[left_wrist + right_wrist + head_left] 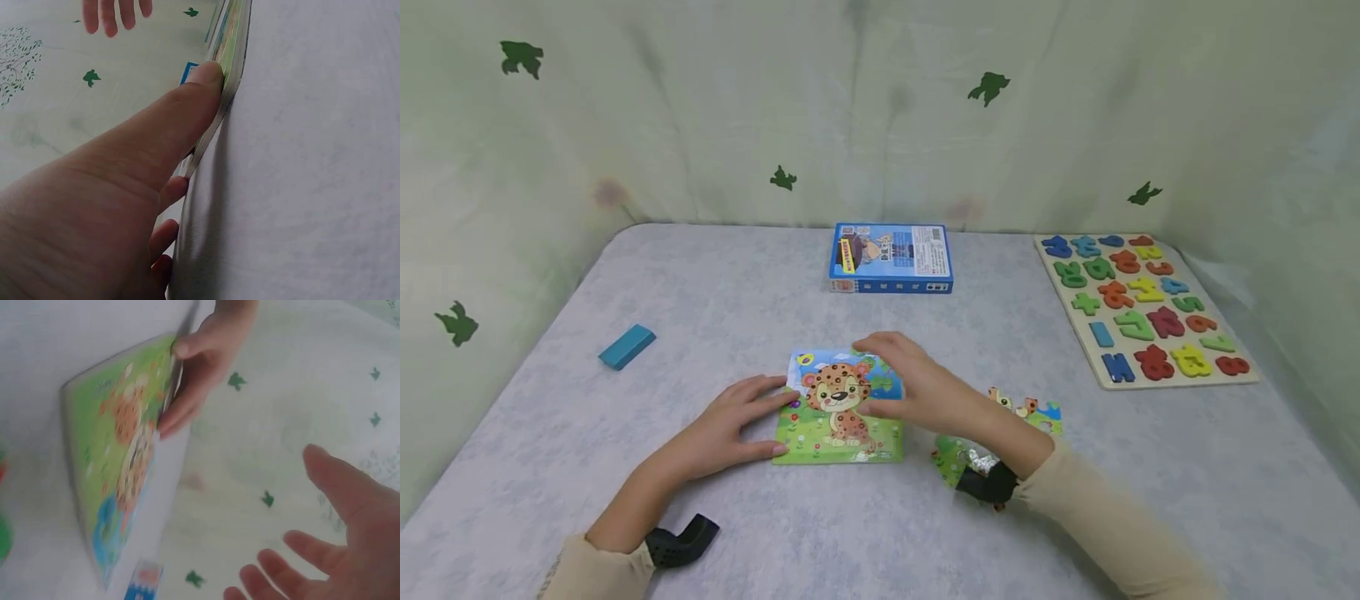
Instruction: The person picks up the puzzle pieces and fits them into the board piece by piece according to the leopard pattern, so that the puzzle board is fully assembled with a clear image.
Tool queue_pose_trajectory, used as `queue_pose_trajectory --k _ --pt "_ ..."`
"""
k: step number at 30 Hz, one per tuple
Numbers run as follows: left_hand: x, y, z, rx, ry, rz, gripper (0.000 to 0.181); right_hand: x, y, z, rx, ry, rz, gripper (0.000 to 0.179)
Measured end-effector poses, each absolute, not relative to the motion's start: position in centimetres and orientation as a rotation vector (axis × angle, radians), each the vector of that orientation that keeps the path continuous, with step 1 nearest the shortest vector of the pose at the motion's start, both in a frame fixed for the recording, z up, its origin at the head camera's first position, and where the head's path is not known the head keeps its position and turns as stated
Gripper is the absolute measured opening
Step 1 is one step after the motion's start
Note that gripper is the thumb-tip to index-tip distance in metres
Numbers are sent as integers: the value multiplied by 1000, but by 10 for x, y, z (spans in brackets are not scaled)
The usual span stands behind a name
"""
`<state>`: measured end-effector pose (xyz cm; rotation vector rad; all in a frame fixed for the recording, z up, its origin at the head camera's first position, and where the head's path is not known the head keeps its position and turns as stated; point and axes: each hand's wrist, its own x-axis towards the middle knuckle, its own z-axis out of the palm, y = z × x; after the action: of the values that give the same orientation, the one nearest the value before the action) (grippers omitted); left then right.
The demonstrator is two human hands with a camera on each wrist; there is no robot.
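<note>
A leopard picture puzzle [838, 417] lies flat on the table, with green grass and blue sky around the animal. At its left edge rests my left hand [726, 429], thumb near the lower corner and fingers along the side. The left wrist view shows that thumb [203, 78] pressing the puzzle's edge. Over the upper right part hovers my right hand [917, 379], its fingers spread, hiding some of the picture. The right wrist view shows the right hand [350, 550] apart from the puzzle, holding nothing. Loose puzzle pieces [951, 460] lie beneath my right forearm, partly hidden.
A blue printed box [891, 258] lies at the back middle. Toward the back right is a wooden board [1105, 379] with colourful numbers and shapes. A blue block [627, 347] lies on the left. A pale curtain [880, 108] hangs behind the table.
</note>
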<state>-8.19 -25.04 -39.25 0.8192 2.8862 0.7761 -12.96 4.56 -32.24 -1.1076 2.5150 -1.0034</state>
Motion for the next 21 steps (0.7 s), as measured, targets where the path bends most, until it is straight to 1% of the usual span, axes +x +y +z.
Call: queue_pose_trajectory --k 5,12,16,21 --pt "-81 -251 -393 796 2879 781 63 -126 93 -322 -1078 2613 -1147 71" --pt "-77 -248 -396 735 2855 755 66 -118 147 -348 -899 2695 -1203 74" --pt "-77 -246 -396 738 2865 759 66 -116 169 -363 -826 2738 -1142 74" --pt "-78 -248 -391 734 2885 755 65 -117 181 -374 -737 2714 -1064 76"
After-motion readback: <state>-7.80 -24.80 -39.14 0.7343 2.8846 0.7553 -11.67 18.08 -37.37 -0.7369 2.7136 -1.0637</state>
